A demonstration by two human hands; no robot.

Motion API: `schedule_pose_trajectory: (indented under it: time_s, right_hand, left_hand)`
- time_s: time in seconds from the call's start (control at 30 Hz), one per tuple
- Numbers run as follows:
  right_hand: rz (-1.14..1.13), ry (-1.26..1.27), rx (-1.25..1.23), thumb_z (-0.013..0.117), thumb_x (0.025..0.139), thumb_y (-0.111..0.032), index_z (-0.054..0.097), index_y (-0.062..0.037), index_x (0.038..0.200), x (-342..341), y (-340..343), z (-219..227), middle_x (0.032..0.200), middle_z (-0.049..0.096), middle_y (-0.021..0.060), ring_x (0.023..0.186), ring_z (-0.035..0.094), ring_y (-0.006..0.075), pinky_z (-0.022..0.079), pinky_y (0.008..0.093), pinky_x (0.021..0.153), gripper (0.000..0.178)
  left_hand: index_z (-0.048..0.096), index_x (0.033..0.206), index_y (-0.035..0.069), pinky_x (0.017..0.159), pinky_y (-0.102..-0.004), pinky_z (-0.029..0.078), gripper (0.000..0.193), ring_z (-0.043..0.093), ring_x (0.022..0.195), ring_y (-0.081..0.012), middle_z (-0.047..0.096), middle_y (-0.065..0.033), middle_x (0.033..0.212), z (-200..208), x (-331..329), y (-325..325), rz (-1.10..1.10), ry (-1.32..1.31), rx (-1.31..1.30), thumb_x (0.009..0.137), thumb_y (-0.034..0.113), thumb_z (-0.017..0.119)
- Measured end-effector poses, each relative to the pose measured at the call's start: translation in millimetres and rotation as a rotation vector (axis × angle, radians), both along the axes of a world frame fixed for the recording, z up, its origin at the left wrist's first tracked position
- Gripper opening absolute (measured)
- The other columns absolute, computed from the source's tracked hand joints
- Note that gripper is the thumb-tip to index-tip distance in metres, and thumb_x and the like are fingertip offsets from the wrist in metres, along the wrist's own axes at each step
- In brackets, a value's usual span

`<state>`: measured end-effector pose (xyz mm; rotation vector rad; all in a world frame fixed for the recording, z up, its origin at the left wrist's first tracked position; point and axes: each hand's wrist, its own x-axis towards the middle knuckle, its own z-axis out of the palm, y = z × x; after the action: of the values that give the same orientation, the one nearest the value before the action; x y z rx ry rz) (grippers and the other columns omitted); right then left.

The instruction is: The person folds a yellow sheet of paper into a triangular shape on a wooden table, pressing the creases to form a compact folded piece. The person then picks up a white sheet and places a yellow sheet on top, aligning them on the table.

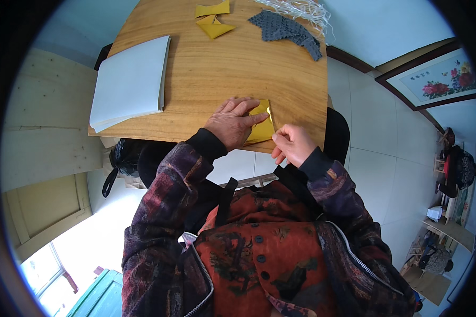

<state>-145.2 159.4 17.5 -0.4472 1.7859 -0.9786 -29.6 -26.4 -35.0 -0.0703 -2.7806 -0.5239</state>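
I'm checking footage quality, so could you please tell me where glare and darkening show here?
Head view: bright glints on the gold sheet under the left hand; head view: the floor at lower left washed out to white; head view: corners falling off to black.

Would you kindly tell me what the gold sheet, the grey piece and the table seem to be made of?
Gold sheet: probably foil-faced paper, glossy; it shows bright highlights and straight edges.
Grey piece: likely fabric, matte, with a bumpy texture and jagged edge; knit or woven is unclear.
Table: wood or wood-look laminate, seemingly satin; brown grain lines run across its top.
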Motion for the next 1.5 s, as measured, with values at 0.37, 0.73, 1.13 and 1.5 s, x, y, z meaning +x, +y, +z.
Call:
schedule_pose_trajectory:
  time_s: [0.37,0.73,1.13,1.5]
  right_hand:
    - [0.487,1.244,-0.298,0.082,0.067,-0.020,0.041,-0.0009,0.142,43.7,23.1,-40.6,0.149,0.038,0.0150,0.140,0.034,0.0319,0.031,0.0452,0.113,0.088]
    - [0.593,1.249,-0.170,0.079,0.071,-0.024,0.039,-0.0106,0.145,43.2,27.1,-39.5,0.154,0.030,0.0122,0.144,0.028,0.0292,0.026,0.0479,0.114,0.085]
    - [0.587,1.262,-0.191,0.080,0.070,-0.021,0.047,-0.0287,0.143,49.0,25.7,-42.3,0.154,0.025,0.0166,0.144,0.024,0.0340,0.025,0.0545,0.112,0.081]
    - [0.580,1.210,-0.271,0.077,0.073,-0.030,0.038,-0.0111,0.146,47.4,28.1,-31.7,0.154,0.029,0.0146,0.145,0.023,0.0325,0.020,0.0551,0.114,0.085]
  left_hand:
    - [0.064,0.126,0.024,0.103,-0.0409,0.042,0.045,0.048,0.121,-0.0289,0.050,-0.0075,0.131,-2.4,0.3,-0.6,0.003,0.001,-0.008,0.082,0.012,0.066]
    - [0.063,0.126,0.024,0.103,-0.0412,0.042,0.051,0.047,0.122,-0.0298,0.050,-0.0073,0.132,0.2,1.2,-0.2,0.011,-0.020,0.024,0.078,0.008,0.066]
    - [0.062,0.128,0.023,0.106,-0.0416,0.040,0.052,0.045,0.126,-0.0304,0.049,-0.0082,0.133,2.2,1.8,-0.9,-0.003,-0.080,0.021,0.077,0.011,0.069]
    - [0.062,0.128,0.022,0.106,-0.0427,0.038,0.051,0.045,0.126,-0.0319,0.048,-0.0107,0.135,-2.6,-0.9,-3.1,-0.025,-0.051,0.007,0.078,0.016,0.071]
